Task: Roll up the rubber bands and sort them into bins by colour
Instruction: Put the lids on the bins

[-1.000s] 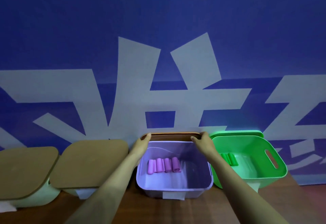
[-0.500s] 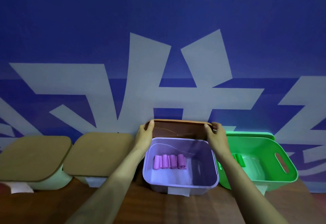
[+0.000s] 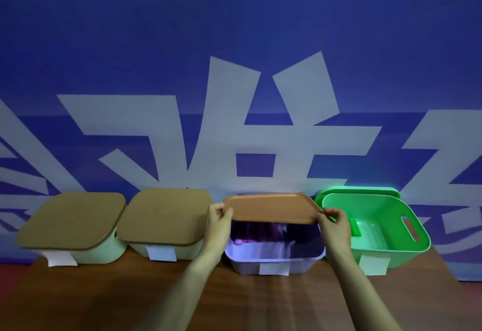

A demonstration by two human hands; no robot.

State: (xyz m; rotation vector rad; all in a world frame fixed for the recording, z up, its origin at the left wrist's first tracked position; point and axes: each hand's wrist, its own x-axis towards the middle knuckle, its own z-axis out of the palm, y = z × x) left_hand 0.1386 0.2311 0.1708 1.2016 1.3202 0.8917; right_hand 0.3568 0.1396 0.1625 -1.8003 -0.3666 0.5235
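A brown lid (image 3: 271,206) hovers flat above the purple bin (image 3: 273,260), covering its back half. My left hand (image 3: 217,220) grips the lid's left edge and my right hand (image 3: 335,222) grips its right edge. Under the lid, the pink rolled bands (image 3: 238,241) are mostly in shadow; only one end shows. The green bin (image 3: 375,216) stands open to the right, with a green rolled band (image 3: 355,227) inside near its left wall.
Two pale bins with brown lids (image 3: 75,220) (image 3: 167,214) stand to the left, each with a white label. All bins line the back of a wooden table (image 3: 130,296), against a blue wall with white lettering.
Both hands took the lid from behind the purple bin, lifted it and brought it forward over the bin. The pink rolls went from plain view into its shadow.
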